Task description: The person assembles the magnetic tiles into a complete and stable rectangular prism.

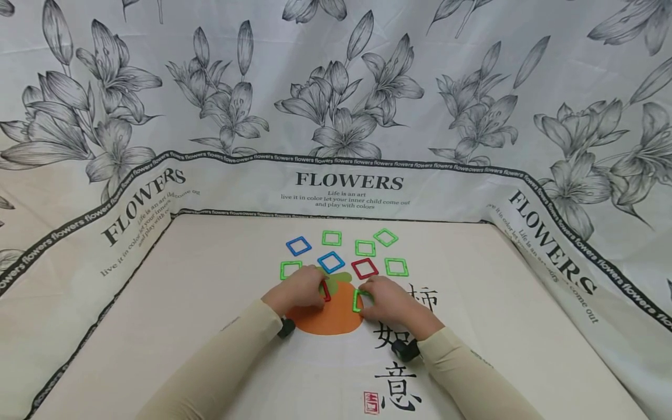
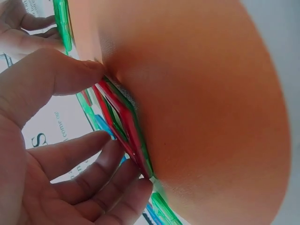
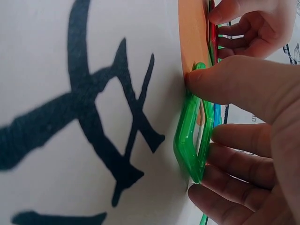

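Over the printed orange persimmon, my left hand holds a red square tile frame between thumb and fingers. In the left wrist view, a green edge lies along that red frame, on the side toward the cloth. My right hand pinches a green square tile frame at the persimmon's right side. From the right wrist, the green frame shows low over the cloth, thumb on one corner and fingertips along the opposite edge.
Several loose frames lie beyond the hands, including a blue one, a red one and a green one. Black characters are printed on the cloth at right. A flower-print curtain rises behind the table.
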### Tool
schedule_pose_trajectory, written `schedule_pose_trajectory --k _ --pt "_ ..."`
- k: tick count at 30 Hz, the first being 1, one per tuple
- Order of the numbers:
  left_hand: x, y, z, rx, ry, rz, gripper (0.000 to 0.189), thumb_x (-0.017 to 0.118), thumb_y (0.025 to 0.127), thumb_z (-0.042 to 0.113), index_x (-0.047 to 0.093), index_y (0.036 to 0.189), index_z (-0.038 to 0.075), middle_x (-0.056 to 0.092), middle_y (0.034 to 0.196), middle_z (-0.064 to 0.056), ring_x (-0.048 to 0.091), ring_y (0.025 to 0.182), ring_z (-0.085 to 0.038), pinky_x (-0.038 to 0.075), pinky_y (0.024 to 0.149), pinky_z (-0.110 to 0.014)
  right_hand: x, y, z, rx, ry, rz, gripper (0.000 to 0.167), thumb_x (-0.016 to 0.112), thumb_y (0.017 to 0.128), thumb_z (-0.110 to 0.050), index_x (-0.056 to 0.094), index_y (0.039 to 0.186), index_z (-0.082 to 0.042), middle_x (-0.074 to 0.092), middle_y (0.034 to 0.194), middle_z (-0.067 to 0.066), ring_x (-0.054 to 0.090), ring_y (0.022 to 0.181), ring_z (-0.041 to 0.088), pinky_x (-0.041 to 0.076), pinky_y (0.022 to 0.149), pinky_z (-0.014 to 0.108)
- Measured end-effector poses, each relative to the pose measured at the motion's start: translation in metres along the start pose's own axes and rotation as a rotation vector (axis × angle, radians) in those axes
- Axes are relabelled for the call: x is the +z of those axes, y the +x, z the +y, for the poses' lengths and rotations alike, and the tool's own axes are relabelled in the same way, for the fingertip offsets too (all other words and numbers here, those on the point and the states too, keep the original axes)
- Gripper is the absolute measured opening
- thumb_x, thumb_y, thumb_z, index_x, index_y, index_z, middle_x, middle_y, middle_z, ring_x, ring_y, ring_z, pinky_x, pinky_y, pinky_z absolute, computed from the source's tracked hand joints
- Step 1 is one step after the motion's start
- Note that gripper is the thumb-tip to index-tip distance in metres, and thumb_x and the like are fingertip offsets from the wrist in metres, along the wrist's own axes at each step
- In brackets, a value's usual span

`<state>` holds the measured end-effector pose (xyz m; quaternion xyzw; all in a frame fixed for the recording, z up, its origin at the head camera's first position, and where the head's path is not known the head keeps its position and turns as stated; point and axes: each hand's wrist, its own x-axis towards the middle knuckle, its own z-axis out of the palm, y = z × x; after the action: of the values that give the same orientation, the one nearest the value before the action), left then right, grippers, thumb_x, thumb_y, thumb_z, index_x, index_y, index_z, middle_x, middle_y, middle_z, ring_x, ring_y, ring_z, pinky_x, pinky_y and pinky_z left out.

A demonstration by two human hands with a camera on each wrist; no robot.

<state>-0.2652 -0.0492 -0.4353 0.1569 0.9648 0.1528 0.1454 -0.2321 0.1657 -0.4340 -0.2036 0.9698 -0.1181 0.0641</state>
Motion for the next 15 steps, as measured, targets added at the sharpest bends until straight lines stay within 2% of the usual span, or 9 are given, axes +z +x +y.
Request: schedule_pose_trajectory --k 10,15 --pt "0.0018 0.0008 0.0018 0.048 -0.053 -0.026 0.045 0.082 0.075 0.022 0.065 0.114 0.009 0.056 0.093 -0.001 0.051 0.091 -0.018 0.051 0.072 -0.026 -0.0004 0.0001 -0.0011 -0.011 0.003 -0.014 0.049 0.078 0.078 -0.033 0.068 0.12 -0.01 0.061 0.125 0.006 0.055 0.116 0.023 0.048 0.103 0.04" --pt "0.0024 0.0005 0.0043 0.094 -0.025 -0.044 0.047 0.083 0.074 0.022 0.066 0.117 0.009 0.056 0.095 0.001 0.05 0.093 -0.016 0.051 0.074 -0.025 0.0006 0.0015 -0.0012 -0.038 0.007 -0.023 0.049 0.077 0.079 -0.034 0.068 0.12 -0.01 0.061 0.127 0.006 0.055 0.116 0.023 0.048 0.103 0.041"
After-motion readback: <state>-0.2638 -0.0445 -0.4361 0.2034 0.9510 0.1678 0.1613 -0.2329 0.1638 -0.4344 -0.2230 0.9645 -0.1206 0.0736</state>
